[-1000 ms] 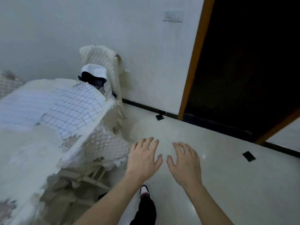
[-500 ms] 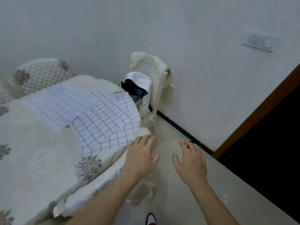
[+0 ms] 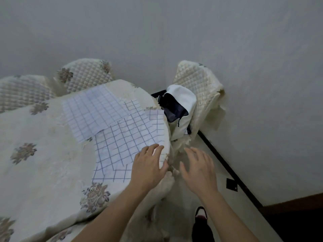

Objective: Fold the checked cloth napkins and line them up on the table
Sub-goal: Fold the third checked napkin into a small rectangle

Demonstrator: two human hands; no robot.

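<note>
At the right edge of the bench (image 3: 43, 163), the wide-checked napkin (image 3: 125, 142) lies spread flat, overlapping a finer-checked napkin (image 3: 92, 112) farther back. The left hand (image 3: 148, 169) is over its near corner, fingers (image 3: 153, 149) straight and empty; whether they touch the cloth cannot be told. The right hand (image 3: 199, 169) hangs past the edge over the floor (image 3: 248, 213), fingers spread, empty. The cloth stretches away leftward, so the left hand is nearer.

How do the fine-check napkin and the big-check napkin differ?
The fine-check napkin has small, close squares; the big-check napkin has wide ones. The fine-check napkin lies farther back, its edge over the big-check napkin, which reaches the table edge by the left hand. Both are white with blue lines, spread unfolded.
</note>
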